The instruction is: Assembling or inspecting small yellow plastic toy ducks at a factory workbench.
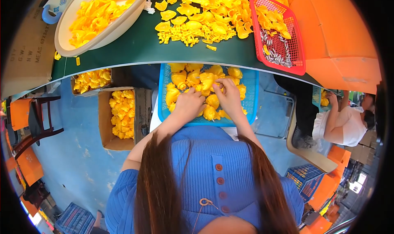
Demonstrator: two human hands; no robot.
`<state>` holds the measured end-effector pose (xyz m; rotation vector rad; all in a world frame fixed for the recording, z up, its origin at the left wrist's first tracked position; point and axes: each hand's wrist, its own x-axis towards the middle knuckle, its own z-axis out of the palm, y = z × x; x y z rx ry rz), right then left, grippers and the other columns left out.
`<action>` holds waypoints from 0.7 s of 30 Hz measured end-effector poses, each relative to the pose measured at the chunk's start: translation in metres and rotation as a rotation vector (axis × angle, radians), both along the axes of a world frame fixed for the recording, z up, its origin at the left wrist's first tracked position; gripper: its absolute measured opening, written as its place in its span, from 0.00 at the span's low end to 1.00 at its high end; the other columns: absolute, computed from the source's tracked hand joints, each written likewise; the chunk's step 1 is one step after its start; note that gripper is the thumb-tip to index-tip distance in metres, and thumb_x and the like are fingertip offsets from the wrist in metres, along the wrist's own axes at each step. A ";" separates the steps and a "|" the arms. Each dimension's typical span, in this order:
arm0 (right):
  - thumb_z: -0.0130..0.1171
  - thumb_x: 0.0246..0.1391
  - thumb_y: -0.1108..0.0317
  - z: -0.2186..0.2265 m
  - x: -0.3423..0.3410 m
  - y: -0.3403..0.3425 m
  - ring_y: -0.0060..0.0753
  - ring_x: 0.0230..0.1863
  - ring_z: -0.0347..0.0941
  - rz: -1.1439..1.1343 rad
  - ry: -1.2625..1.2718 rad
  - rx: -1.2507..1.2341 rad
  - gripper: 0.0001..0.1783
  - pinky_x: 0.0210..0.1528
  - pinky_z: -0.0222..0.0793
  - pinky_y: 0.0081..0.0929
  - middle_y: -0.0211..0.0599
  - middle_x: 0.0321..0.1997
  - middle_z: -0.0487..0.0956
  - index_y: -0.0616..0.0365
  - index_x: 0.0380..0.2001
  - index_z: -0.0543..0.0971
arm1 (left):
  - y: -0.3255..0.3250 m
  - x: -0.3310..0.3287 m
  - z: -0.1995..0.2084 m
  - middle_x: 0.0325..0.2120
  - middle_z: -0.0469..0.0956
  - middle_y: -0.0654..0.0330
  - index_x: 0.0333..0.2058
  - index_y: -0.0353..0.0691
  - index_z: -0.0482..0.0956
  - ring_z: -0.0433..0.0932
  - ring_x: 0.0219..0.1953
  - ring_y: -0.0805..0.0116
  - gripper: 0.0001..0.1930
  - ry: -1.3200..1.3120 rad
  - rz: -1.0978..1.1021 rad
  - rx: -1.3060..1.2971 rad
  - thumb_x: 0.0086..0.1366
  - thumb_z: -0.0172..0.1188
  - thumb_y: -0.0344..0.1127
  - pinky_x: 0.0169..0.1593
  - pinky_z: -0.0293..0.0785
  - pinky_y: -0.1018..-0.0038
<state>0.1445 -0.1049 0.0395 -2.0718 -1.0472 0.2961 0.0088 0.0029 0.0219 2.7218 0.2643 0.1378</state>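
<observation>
A blue plastic basket [162, 106] in front of my body holds many rounded yellow plastic parts [172, 94]. My left hand [189, 105] is over its near left side, fingers curled and closed at a yellow piece near the middle. My right hand [229, 97] comes in from the right, with thumb and fingers bent around a yellow plastic part [207, 81] between the two hands. A small metal pin shows near that part. My fingers partly hide what they grip.
Beyond the basket is a dark green table [135, 53] with loose yellow shells [217, 16], a beige tub [61, 43] and a red basket [301, 49] with metal pins. Cardboard boxes [104, 131] of yellow parts stand left. A chair [324, 162] and a co-worker [344, 125] are right.
</observation>
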 end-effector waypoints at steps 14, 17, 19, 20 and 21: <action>0.58 0.48 0.76 0.072 0.057 0.083 0.26 0.28 0.69 0.047 -0.346 0.520 0.02 0.30 0.64 0.19 0.35 0.27 0.74 0.61 0.28 0.76 | 0.014 -0.012 -0.004 0.26 0.74 0.67 0.25 0.47 0.79 0.73 0.37 0.65 0.05 -0.037 0.012 -0.063 0.47 0.57 0.34 0.30 0.72 0.70; 0.58 0.48 0.76 0.068 0.082 0.111 0.32 0.33 0.70 0.008 -0.539 0.548 0.03 0.36 0.65 0.24 0.37 0.30 0.75 0.60 0.29 0.77 | 0.018 -0.014 -0.008 0.27 0.74 0.69 0.27 0.50 0.80 0.73 0.35 0.66 0.04 -0.077 -0.009 -0.041 0.50 0.58 0.36 0.30 0.72 0.72; 0.58 0.47 0.76 0.065 0.086 0.124 0.34 0.34 0.70 0.003 -0.555 0.570 0.03 0.37 0.65 0.25 0.37 0.30 0.75 0.60 0.29 0.77 | 0.018 -0.013 -0.001 0.26 0.74 0.68 0.27 0.48 0.79 0.73 0.33 0.66 0.04 -0.134 -0.035 -0.062 0.51 0.59 0.36 0.30 0.71 0.73; 0.59 0.47 0.76 0.064 0.087 0.130 0.36 0.35 0.70 -0.005 -0.573 0.587 0.03 0.38 0.65 0.27 0.37 0.30 0.75 0.59 0.28 0.77 | 0.017 -0.012 0.005 0.26 0.74 0.68 0.27 0.48 0.79 0.73 0.33 0.66 0.04 -0.131 -0.031 -0.057 0.51 0.59 0.36 0.30 0.71 0.73; 0.59 0.46 0.75 0.063 0.087 0.135 0.37 0.35 0.70 -0.014 -0.593 0.604 0.04 0.39 0.65 0.29 0.37 0.31 0.75 0.59 0.28 0.77 | 0.016 -0.010 0.012 0.26 0.75 0.67 0.28 0.47 0.79 0.74 0.32 0.66 0.04 -0.220 0.015 -0.135 0.51 0.60 0.35 0.30 0.72 0.73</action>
